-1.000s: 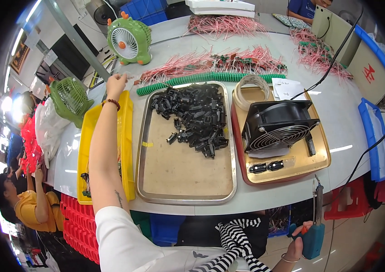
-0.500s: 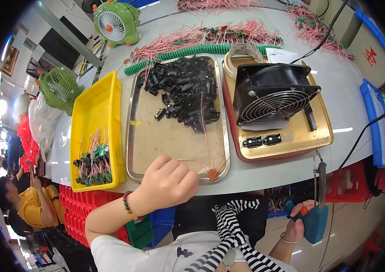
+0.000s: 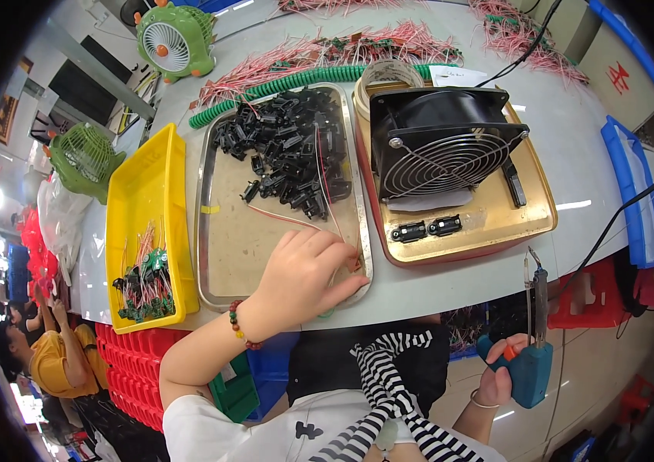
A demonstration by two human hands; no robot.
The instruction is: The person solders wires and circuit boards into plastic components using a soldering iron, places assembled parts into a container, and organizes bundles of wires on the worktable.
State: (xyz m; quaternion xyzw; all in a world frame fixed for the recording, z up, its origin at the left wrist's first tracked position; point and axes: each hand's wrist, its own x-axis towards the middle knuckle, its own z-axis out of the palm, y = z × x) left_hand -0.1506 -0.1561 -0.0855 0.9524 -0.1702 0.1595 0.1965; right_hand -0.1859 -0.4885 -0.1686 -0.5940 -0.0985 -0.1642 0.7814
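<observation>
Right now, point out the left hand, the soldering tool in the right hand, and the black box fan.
left hand [image 3: 300, 277]: head view, back of the hand.
soldering tool [image 3: 531, 369]: head view, blue grip.
black box fan [image 3: 442, 146]: head view, wire grille.

White worktable [image 3: 573, 146] ran across the view, its near edge curving with the lens. Strong overhead light left bright streaks on the tabletop. Stacked red plastic crates [image 3: 130, 377] stood under the table's left end, a blue bin [image 3: 273, 362] beside them. Pale tiled floor [image 3: 596, 369] lay at lower right, glossy, with a red stool [image 3: 585, 296] on it. Grey wall [image 3: 80, 58] at upper left carried a dark panel [image 3: 84, 92] and a framed picture [image 3: 5, 119]. Blue tray [image 3: 635, 192] sat at the table's right edge.
</observation>
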